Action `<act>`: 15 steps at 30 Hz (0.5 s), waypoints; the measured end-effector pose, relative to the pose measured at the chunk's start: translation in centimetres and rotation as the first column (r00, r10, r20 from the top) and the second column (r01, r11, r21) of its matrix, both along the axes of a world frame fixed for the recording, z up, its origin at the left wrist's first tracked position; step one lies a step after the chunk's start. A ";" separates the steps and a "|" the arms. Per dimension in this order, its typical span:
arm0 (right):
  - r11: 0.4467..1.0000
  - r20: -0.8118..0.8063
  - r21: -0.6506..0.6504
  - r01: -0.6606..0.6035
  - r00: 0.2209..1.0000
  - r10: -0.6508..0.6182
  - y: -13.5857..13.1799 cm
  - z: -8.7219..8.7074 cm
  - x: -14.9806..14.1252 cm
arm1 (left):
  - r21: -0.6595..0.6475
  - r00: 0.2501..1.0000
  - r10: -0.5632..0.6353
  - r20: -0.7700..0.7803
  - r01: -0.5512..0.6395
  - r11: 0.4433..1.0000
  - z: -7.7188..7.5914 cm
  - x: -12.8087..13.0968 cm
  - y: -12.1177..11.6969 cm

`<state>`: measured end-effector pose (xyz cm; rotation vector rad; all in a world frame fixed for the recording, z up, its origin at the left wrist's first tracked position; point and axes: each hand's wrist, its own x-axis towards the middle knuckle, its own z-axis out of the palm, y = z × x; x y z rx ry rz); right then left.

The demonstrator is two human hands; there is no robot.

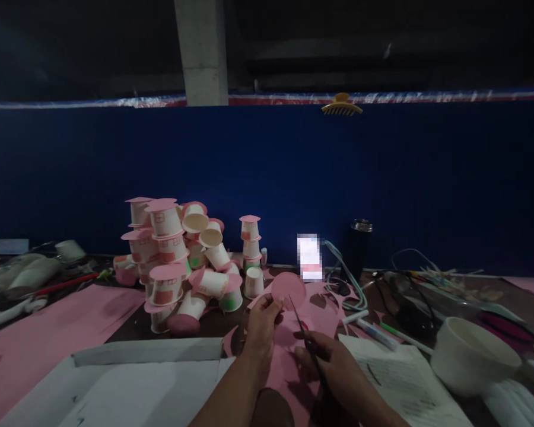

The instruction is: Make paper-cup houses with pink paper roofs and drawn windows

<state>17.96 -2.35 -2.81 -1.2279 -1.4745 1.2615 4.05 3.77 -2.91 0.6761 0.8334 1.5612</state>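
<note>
A round pink paper disc [290, 287] is pinched at its lower left edge by my left hand [262, 325], the thumb on top. My right hand [328, 357] grips a pair of dark scissors [299, 317], the narrow blades pointing up toward the disc's lower edge. Whether the blades touch the paper I cannot tell. Beneath both hands lie pink paper sheets and scraps [323, 317] with cut-out curves. Left of the disc stands a small white paper cup [253, 282].
Stacked and tumbled paper cups with pink disc tops [165, 246] fill the left middle. A lit phone [310, 257], a dark bottle [359, 249], a cable [358, 287], markers [378, 334], a printed sheet [400, 379] and a white tape roll [471, 356] lie right. A white box [146, 351] sits front left.
</note>
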 end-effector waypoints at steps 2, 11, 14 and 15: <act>1.000 -0.020 0.001 -0.002 1.000 0.002 0.1 -0.1 0.1 | 0.000 1.000 -0.008 -0.008 0.008 1.000 0.1 0.1 -0.1; 1.000 -0.026 -0.020 0.022 0.999 -0.022 0.0 0.0 0.2 | 0.006 0.998 -0.015 -0.060 0.016 1.000 0.3 0.4 -0.4; 0.998 0.003 -0.030 0.048 0.999 -0.048 -0.1 0.1 0.2 | 0.009 0.997 -0.017 -0.076 0.018 1.000 0.2 0.4 -0.4; 0.998 0.015 -0.027 0.055 0.998 -0.055 0.0 0.1 0.2 | 0.011 0.997 -0.018 -0.080 0.019 1.000 0.2 0.4 -0.4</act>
